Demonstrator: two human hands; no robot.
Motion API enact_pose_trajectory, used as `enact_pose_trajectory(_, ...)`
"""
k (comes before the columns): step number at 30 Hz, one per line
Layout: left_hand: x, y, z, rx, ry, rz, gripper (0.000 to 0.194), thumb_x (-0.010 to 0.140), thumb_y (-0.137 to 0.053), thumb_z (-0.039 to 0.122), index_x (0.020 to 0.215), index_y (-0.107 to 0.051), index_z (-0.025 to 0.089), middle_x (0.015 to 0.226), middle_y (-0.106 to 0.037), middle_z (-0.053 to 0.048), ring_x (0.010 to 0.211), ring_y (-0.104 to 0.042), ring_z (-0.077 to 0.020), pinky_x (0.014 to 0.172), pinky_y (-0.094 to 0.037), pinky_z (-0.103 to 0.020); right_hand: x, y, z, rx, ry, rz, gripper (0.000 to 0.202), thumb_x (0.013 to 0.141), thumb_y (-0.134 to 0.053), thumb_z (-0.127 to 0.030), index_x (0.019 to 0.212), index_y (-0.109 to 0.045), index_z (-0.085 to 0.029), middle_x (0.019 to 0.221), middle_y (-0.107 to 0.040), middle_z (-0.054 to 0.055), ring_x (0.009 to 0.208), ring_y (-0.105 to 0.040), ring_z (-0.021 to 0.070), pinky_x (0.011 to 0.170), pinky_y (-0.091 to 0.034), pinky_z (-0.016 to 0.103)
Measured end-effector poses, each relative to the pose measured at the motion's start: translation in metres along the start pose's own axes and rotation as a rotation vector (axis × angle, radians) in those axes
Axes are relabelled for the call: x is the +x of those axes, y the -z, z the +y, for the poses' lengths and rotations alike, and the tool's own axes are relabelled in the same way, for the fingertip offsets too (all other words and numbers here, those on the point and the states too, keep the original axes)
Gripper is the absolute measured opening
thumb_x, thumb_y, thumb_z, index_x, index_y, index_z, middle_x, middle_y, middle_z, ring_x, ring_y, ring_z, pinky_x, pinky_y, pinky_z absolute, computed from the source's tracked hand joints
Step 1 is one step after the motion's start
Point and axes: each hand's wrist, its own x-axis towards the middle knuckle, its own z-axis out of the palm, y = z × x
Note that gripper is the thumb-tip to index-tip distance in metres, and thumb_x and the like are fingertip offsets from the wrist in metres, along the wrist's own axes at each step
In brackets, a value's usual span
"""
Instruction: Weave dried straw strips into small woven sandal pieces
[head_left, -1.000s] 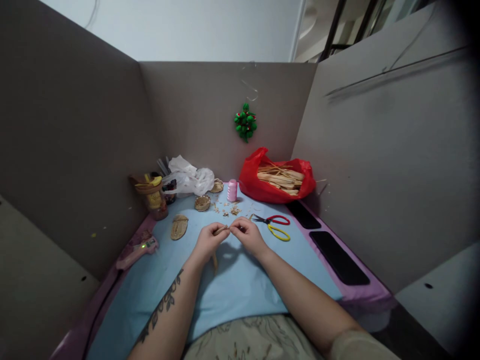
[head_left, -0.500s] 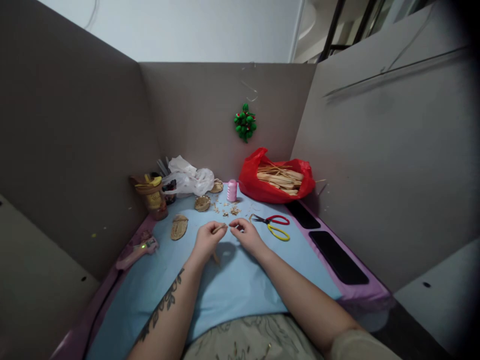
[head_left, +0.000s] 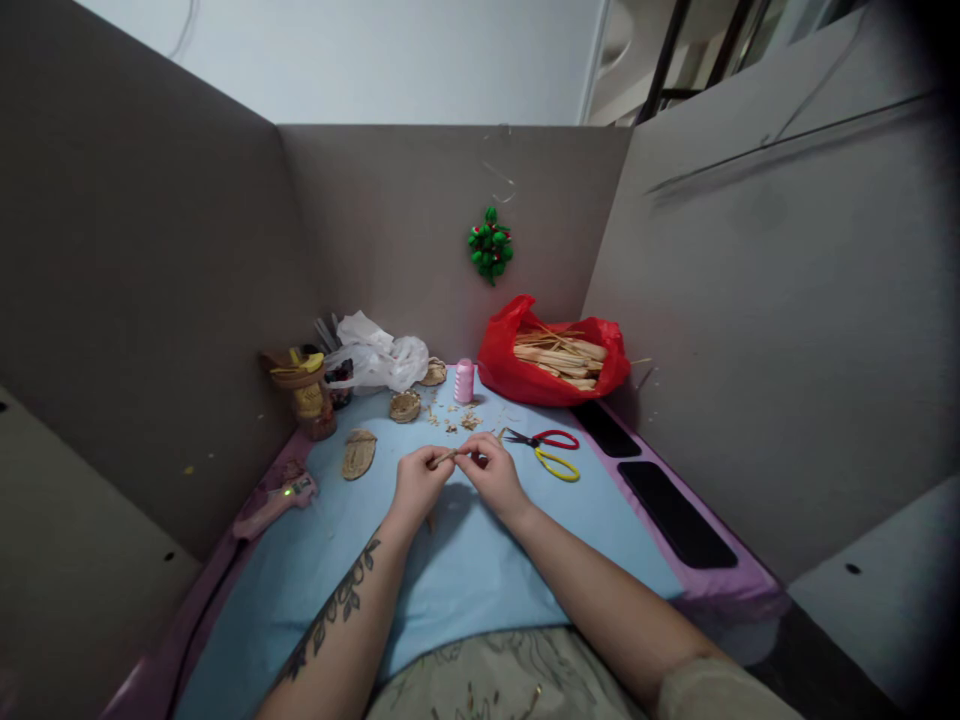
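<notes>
Taking the pink spool (head_left: 464, 381) as landmark, both hands work nearer the person than it, raised above the blue-covered bench (head_left: 517, 590). The left hand (head_left: 422, 482), nearer and a little left of the spool, is closed around a thin straw-coloured strip (head_left: 444, 458), and a loose end seems to hang below that hand. The right hand (head_left: 491, 480), nearer and slightly right of the spool, has its thumb and fingers pinched at the strip's far tip.

Half a second ago a gap stood between the right fingertips and the strip; now they meet it again, so the piece appears worked from both ends rather than held by one hand. How firm that pinch is, I cannot tell.

Around them nothing has visibly shifted. Scraps (head_left: 471, 422) lie just in front of the spool, the scissors (head_left: 557, 464) nearer and to its right, the red bag (head_left: 504, 362) of straw just beside it on the right, and a small woven basket (head_left: 405, 406) to its left.
</notes>
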Motion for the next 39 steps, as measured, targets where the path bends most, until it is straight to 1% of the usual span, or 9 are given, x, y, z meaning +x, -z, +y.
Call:
enact_pose_trajectory(5,0.000,-0.002,0.000,0.032,-0.014,-0.018,0.019,0.066,-0.057,0.026,0.074,-0.068,0.012,0.067,-0.066,-0.003,0.063,-0.056,-0.0139,0.062,-0.041,-0.023,0.001,-0.004,-0.003,0.039,-0.033,0.010,0.005,0.071,-0.060,-0.023,0.068,-0.061,-0.019,0.075,-0.054,0.002,0.067,-0.050,0.0135,0.059,-0.041,0.026)
enact_pose_trajectory(9,0.000,-0.002,0.000,0.021,0.000,-0.043,0.020,0.066,-0.058,0.029,0.072,-0.068,0.012,0.063,-0.063,-0.001,0.060,-0.052,-0.0125,0.059,-0.038,-0.022,0.001,-0.007,-0.004,0.042,-0.015,0.003,0.007,0.073,-0.055,-0.020,0.066,-0.057,-0.019,0.075,-0.052,0.001,0.070,-0.050,0.0136,0.063,-0.041,0.026)
enact_pose_trajectory(15,0.001,0.000,-0.003,-0.201,0.135,-0.088,0.024,0.062,-0.065,0.036,0.059,-0.060,0.012,0.050,-0.049,0.005,0.050,-0.041,-0.0078,0.051,-0.030,-0.020,0.001,-0.004,-0.003,-0.009,0.056,-0.056,0.008,0.077,-0.050,-0.018,0.069,-0.053,-0.019,0.078,-0.050,0.002,0.072,-0.049,0.0138,0.063,-0.040,0.025)
enact_pose_trajectory(19,0.001,0.003,-0.001,-0.351,0.243,-0.155,0.026,0.059,-0.068,0.037,0.060,-0.059,0.013,0.047,-0.044,0.006,0.045,-0.033,-0.0055,0.046,-0.024,-0.020,0.004,0.003,0.001,-0.059,0.147,-0.117,0.008,0.077,-0.050,-0.015,0.070,-0.051,-0.019,0.079,-0.049,0.002,0.076,-0.048,0.0141,0.065,-0.039,0.025)
enact_pose_trajectory(24,0.001,0.009,0.008,-0.437,0.315,-0.279,0.029,0.059,-0.069,0.036,0.075,-0.068,0.011,0.055,-0.053,0.002,0.044,-0.030,-0.0043,0.045,-0.019,-0.020,0.006,0.009,0.003,-0.088,0.202,-0.164,0.008,0.078,-0.048,-0.015,0.072,-0.052,-0.019,0.081,-0.049,0.003,0.079,-0.049,0.0151,0.070,-0.040,0.027)
enact_pose_trajectory(30,0.001,0.011,0.009,-0.434,0.308,-0.272,0.035,0.055,-0.072,0.031,0.085,-0.071,0.014,0.072,-0.068,-0.005,0.050,-0.043,-0.0080,0.047,-0.025,-0.021,0.002,0.009,-0.003,-0.016,0.171,-0.186,0.009,0.078,-0.047,-0.016,0.071,-0.052,-0.019,0.080,-0.052,0.003,0.076,-0.050,0.0146,0.067,-0.041,0.027)
enact_pose_trajectory(32,0.001,0.011,0.008,-0.434,0.314,-0.276,0.036,0.055,-0.072,0.032,0.087,-0.071,0.014,0.074,-0.068,-0.005,0.049,-0.042,-0.0075,0.047,-0.024,-0.021,0.001,0.010,-0.006,-0.010,0.162,-0.183,0.009,0.078,-0.046,-0.016,0.071,-0.052,-0.019,0.078,-0.053,0.002,0.073,-0.050,0.0141,0.065,-0.041,0.026)
enact_pose_trajectory(34,0.001,0.011,0.007,-0.435,0.321,-0.288,0.040,0.056,-0.071,0.034,0.090,-0.070,0.014,0.071,-0.067,-0.004,0.046,-0.037,-0.0054,0.045,-0.021,-0.021,0.000,0.010,-0.007,-0.034,0.176,-0.158,0.009,0.077,-0.046,-0.016,0.071,-0.051,-0.019,0.078,-0.053,0.003,0.073,-0.050,0.0143,0.065,-0.041,0.027)
enact_pose_trajectory(39,0.002,0.013,0.005,-0.490,0.305,-0.319,0.043,0.060,-0.070,0.038,0.094,-0.069,0.012,0.068,-0.062,-0.003,0.047,-0.030,-0.0037,0.044,-0.018,-0.019,-0.002,0.009,-0.006,-0.108,0.266,-0.134,0.008,0.078,-0.046,-0.016,0.074,-0.052,-0.020,0.081,-0.052,0.004,0.079,-0.050,0.0162,0.070,-0.042,0.030)
